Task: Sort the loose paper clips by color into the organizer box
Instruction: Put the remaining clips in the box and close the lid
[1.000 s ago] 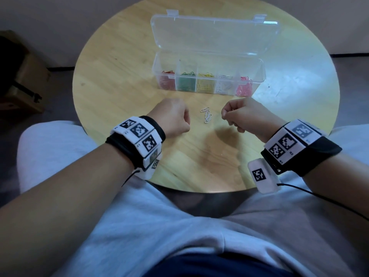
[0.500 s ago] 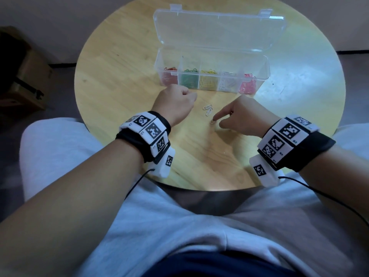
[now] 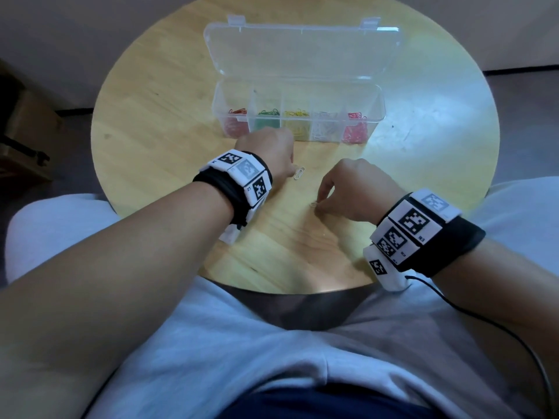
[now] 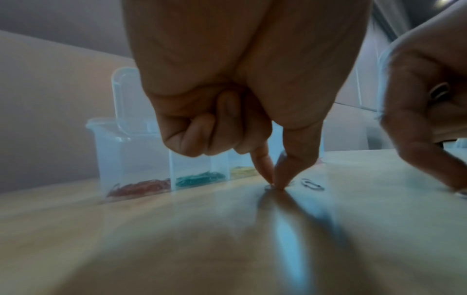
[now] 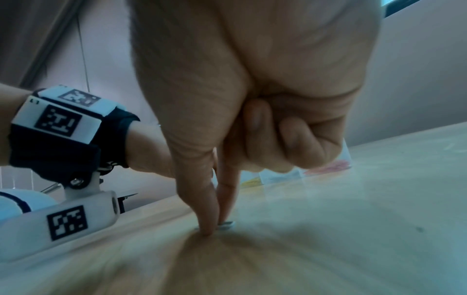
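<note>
The clear organizer box (image 3: 379, 99) stands open at the table's far side, with red, green, yellow, white and pink clips in separate compartments. My left hand (image 3: 292, 173) (image 4: 274, 184) is down on the table in front of it, thumb and forefinger pinching a white paper clip (image 4: 267, 187). A second white clip (image 3: 299, 173) (image 4: 312, 183) lies loose just right of those fingertips. Nearer to me, my right hand (image 3: 317, 205) (image 5: 215, 229) pinches another white clip (image 5: 226, 224) against the tabletop. The other fingers of both hands are curled in.
The box lid (image 3: 302, 46) lies folded back behind the compartments. The round wooden table (image 3: 157, 122) ends close in front of my lap. A dark brown piece of furniture (image 3: 21, 140) stands on the floor to the left.
My right hand slid one white clip toward me and now pinches it. My left hand moved from beside the box down onto the remaining clips and pinched one.
</note>
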Demonstrator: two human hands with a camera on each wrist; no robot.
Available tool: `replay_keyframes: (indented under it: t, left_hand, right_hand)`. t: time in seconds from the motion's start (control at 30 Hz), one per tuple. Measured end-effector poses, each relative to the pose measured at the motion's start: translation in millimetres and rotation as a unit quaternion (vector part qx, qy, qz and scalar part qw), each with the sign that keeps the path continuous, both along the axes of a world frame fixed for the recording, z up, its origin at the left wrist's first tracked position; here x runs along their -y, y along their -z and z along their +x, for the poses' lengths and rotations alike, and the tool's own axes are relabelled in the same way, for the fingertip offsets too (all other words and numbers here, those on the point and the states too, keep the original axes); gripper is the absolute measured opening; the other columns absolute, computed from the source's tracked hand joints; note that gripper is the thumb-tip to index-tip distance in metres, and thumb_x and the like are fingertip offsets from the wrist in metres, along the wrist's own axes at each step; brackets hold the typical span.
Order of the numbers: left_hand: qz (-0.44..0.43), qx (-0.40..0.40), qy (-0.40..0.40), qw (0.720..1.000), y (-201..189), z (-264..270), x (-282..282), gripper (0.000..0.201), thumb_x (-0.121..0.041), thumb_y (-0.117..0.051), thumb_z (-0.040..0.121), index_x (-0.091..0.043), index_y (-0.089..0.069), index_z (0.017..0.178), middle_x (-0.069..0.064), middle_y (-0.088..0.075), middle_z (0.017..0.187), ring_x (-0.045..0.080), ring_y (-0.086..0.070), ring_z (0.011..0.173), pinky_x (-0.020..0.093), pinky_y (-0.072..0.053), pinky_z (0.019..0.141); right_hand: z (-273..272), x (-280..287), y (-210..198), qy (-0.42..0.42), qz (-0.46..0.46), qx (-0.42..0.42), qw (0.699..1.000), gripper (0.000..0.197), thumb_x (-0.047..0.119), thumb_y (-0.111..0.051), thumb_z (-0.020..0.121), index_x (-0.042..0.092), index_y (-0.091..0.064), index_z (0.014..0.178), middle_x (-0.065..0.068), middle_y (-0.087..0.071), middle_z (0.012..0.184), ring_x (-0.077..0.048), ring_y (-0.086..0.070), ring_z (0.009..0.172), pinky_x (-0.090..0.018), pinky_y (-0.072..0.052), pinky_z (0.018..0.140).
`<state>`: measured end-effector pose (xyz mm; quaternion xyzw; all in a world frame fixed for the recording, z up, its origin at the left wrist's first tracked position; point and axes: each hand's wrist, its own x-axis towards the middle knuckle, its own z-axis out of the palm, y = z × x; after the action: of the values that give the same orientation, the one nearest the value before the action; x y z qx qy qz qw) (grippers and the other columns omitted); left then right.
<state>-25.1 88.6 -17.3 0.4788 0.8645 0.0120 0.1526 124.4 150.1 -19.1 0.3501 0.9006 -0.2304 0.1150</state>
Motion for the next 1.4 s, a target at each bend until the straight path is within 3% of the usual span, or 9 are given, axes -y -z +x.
replay_keyframes:
  t: [0.2, 0.33, 0.47, 0.6, 0.67, 0.77, 0.93, 1.13, 1.4]
  left_hand:
    - [-0.086, 0.005, -0.006, 0.996, 1.0, -2.1, 9.2, 0.035, -0.043, -0.06, 0.082, -0.014, -0.052, 0.066, 0.002, -0.057, 0.068, 0.023, -0.055, 0.065, 0.029, -0.04, 0.055]
    - [-0.047, 0.123, -0.052, 0.99, -0.3, -9.9, 21.5, 0.032, -0.031, -0.04, 0.094, -0.012, -0.047, 0.069, 0.01, -0.057, 0.086, 0.025, -0.051, 0.083, 0.03, -0.036, 0.068]
    - [0.136, 0.378, -0.216, 0.89, -6.9, -14.1, 44.3, 0.03, -0.021, -0.037, 0.088, -0.019, -0.036, 0.058, -0.002, -0.037, 0.051, 0.017, -0.029, 0.046, 0.025, -0.019, 0.047]
    - [0.25, 0.518, -0.258, 0.776, -11.9, -15.0, 65.6, 0.041, -0.02, -0.043, 0.093, -0.022, -0.031, 0.054, -0.007, -0.023, 0.041, 0.014, -0.012, 0.042, 0.025, -0.009, 0.047]
    - [0.271, 0.548, -0.245, 0.753, -16.2, -16.3, 70.1, 0.045, -0.026, -0.046, 0.098, -0.022, -0.031, 0.055, -0.007, -0.021, 0.043, 0.014, -0.013, 0.042, 0.029, -0.009, 0.049]
    - [0.279, 0.576, -0.226, 0.734, -17.5, -19.8, 73.2, 0.043, -0.033, -0.046, 0.101, -0.018, -0.038, 0.061, -0.005, -0.02, 0.048, 0.012, -0.014, 0.041, 0.029, -0.01, 0.049]
    - [0.259, 0.576, -0.212, 0.746, -3.5, -18.0, 76.3, 0.033, -0.026, -0.041, 0.104, -0.011, -0.052, 0.076, -0.006, -0.026, 0.047, 0.007, -0.019, 0.036, 0.023, -0.013, 0.045]
    - [0.186, 0.454, -0.188, 0.851, 10.3, -9.0, 76.4, 0.037, -0.027, -0.046, 0.101, -0.014, -0.055, 0.068, -0.009, -0.035, 0.044, 0.011, -0.025, 0.04, 0.021, -0.021, 0.042]
    - [0.142, 0.365, -0.145, 0.909, 13.9, -7.6, 77.9, 0.039, -0.03, -0.049, 0.096, -0.018, -0.05, 0.06, -0.005, -0.037, 0.05, 0.011, -0.023, 0.04, 0.025, -0.019, 0.043]
  right_hand:
    - [-4.7, 7.1, 0.2, -0.056, 0.045, 0.075, 0.995, 0.033, 0.045, -0.077, 0.069, 0.016, -0.07, 0.082, -0.001, -0.067, 0.076, -0.022, -0.065, 0.069, -0.032, -0.058, 0.064]
    - [-0.7, 12.7, 0.8, -0.061, 0.043, 0.098, 0.992, 0.031, 0.043, -0.071, 0.074, 0.013, -0.065, 0.076, -0.002, -0.063, 0.072, -0.022, -0.062, 0.065, -0.028, -0.053, 0.058]
    - [0.5, 5.1, -1.3, -0.013, -0.079, 0.071, 0.994, 0.028, 0.029, -0.053, 0.086, 0.006, -0.06, 0.072, -0.007, -0.058, 0.07, -0.024, -0.054, 0.063, -0.027, -0.042, 0.055]
    - [-3.5, -8.0, -8.8, 0.218, -0.472, -0.139, 0.843, 0.019, 0.015, -0.038, 0.081, 0.018, -0.034, 0.063, -0.002, -0.027, 0.055, -0.016, -0.019, 0.043, -0.021, -0.019, 0.041]
    - [-6.1, -11.8, -12.0, 0.25, -0.547, -0.192, 0.775, 0.02, 0.017, -0.033, 0.08, 0.02, -0.027, 0.061, 0.001, -0.025, 0.051, -0.014, -0.016, 0.043, -0.021, -0.016, 0.037]
    - [-12.0, -14.1, -13.2, 0.268, -0.552, -0.244, 0.751, 0.019, 0.013, -0.032, 0.079, 0.02, -0.027, 0.061, -0.001, -0.036, 0.051, -0.014, -0.028, 0.04, -0.018, -0.02, 0.034]
    - [-25.8, -17.7, -4.4, 0.275, -0.45, -0.268, 0.807, 0.029, -0.007, -0.029, 0.077, 0.016, -0.029, 0.06, -0.006, -0.041, 0.056, -0.017, -0.035, 0.041, -0.015, -0.025, 0.037]
    - [-38.6, -21.6, -3.7, 0.007, -0.088, -0.084, 0.993, 0.013, 0.011, -0.061, 0.085, 0.024, -0.057, 0.086, 0.01, -0.049, 0.065, -0.008, -0.047, 0.056, -0.021, -0.035, 0.048]
    - [-35.8, -16.3, 2.4, -0.078, 0.108, 0.018, 0.991, 0.026, 0.041, -0.067, 0.084, 0.016, -0.069, 0.08, 0.002, -0.065, 0.073, -0.016, -0.062, 0.065, -0.024, -0.051, 0.056]
